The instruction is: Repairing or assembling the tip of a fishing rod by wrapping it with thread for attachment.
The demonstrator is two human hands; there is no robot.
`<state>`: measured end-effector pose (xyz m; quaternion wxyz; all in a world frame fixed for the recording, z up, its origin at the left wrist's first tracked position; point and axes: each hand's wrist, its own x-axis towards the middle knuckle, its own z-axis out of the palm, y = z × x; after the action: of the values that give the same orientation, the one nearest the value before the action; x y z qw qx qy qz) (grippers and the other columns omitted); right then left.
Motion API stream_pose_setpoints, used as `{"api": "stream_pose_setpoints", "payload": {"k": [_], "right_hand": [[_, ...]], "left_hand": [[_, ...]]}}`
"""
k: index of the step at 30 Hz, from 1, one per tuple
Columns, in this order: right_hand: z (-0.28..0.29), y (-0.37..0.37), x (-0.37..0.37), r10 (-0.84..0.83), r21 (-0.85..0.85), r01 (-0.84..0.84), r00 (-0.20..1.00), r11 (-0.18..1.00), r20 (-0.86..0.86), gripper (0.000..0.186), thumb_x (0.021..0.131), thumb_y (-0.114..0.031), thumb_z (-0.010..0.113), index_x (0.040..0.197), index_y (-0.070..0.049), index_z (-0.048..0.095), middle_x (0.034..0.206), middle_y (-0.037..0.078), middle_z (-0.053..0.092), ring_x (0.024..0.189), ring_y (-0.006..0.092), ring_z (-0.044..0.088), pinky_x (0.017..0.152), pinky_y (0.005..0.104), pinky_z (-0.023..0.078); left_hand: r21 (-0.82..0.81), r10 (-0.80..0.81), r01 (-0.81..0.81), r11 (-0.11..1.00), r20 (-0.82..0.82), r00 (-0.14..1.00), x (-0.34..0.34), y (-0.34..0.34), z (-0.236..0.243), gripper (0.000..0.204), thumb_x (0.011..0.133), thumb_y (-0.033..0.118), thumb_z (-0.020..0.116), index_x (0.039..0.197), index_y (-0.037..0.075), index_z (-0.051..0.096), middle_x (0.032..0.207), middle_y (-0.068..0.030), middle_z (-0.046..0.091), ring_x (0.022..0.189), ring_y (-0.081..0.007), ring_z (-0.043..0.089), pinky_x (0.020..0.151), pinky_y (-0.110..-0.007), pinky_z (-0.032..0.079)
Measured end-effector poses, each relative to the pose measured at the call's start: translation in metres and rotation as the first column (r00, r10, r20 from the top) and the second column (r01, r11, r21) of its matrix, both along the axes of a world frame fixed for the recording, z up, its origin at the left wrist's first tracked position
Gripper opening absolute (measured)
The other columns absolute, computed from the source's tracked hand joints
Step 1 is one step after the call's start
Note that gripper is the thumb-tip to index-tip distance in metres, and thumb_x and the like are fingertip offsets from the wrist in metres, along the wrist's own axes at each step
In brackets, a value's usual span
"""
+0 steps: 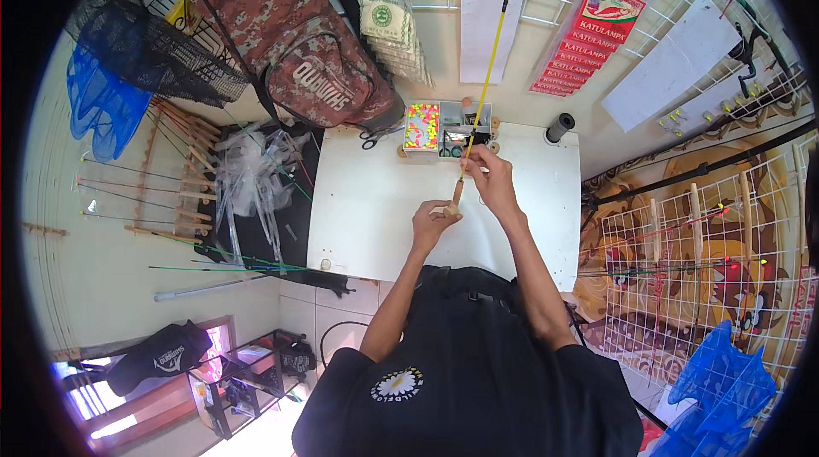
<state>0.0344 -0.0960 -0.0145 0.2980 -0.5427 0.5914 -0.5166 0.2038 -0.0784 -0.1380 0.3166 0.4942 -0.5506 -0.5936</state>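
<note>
A thin yellow fishing rod [490, 65] stands tilted over the white table, running up past the far edge. Its short tan handle [458, 193] points down toward me. The fingers of my left hand [432, 224] are closed round the lower end of that handle. Just above the handle, my right hand [492, 177] pinches the rod with thumb and fingertips. Whether a line or another small part is also between those fingers is too small to tell.
The white table [375, 218] carries a box of bright floats [421, 124], a grey compartment tray [484, 110], scissors [368, 142] and a black cylinder [560, 128]. A camouflage rod bag [316, 73] leans at the far left. Clear plastic sleeves [256, 176] lie left; a wire rack [682, 235] stands right.
</note>
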Motion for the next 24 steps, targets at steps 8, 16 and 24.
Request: {"api": "stream_pose_setpoints", "payload": {"k": [8, 16, 24], "right_hand": [[-0.001, 0.0, 0.002, -0.006, 0.004, 0.006, 1.0, 1.0, -0.005, 0.009, 0.091, -0.003, 0.061, 0.099, 0.001, 0.062, 0.087, 0.008, 0.068, 0.084, 0.0161, 0.069, 0.07, 0.0318, 0.06], [-0.006, -0.001, 0.001, -0.006, -0.014, 0.006, 1.0, 1.0, -0.01, 0.009, 0.091, -0.003, 0.06, 0.099, 0.003, 0.061, 0.086, 0.01, 0.067, 0.084, 0.0168, 0.069, 0.07, 0.0312, 0.06], [-0.005, -0.001, 0.003, -0.02, -0.03, 0.019, 0.999, 0.999, -0.037, 0.01, 0.091, -0.002, 0.06, 0.099, 0.003, 0.061, 0.085, 0.01, 0.067, 0.084, 0.017, 0.069, 0.069, 0.0311, 0.06]], "left_hand": [[-0.059, 0.059, -0.072, 0.996, -0.209, 0.976, 0.005, 0.012, 0.002, 0.04, 0.076, -0.002, 0.078, 0.112, -0.005, 0.062, 0.1, -0.0124, 0.066, 0.087, -0.0153, 0.065, 0.077, -0.028, 0.056], [-0.19, 0.083, -0.099, 0.977, -0.09, 0.992, 0.008, 0.022, 0.001, 0.046, 0.085, -0.004, 0.068, 0.13, -0.001, 0.056, 0.107, -0.0111, 0.064, 0.091, -0.0127, 0.063, 0.08, -0.024, 0.055], [0.004, 0.077, -0.081, 0.997, -0.356, 0.931, 0.006, 0.019, 0.0, 0.037, 0.083, -0.005, 0.07, 0.118, -0.003, 0.061, 0.107, -0.0126, 0.065, 0.091, -0.0124, 0.064, 0.079, -0.023, 0.054]]}}
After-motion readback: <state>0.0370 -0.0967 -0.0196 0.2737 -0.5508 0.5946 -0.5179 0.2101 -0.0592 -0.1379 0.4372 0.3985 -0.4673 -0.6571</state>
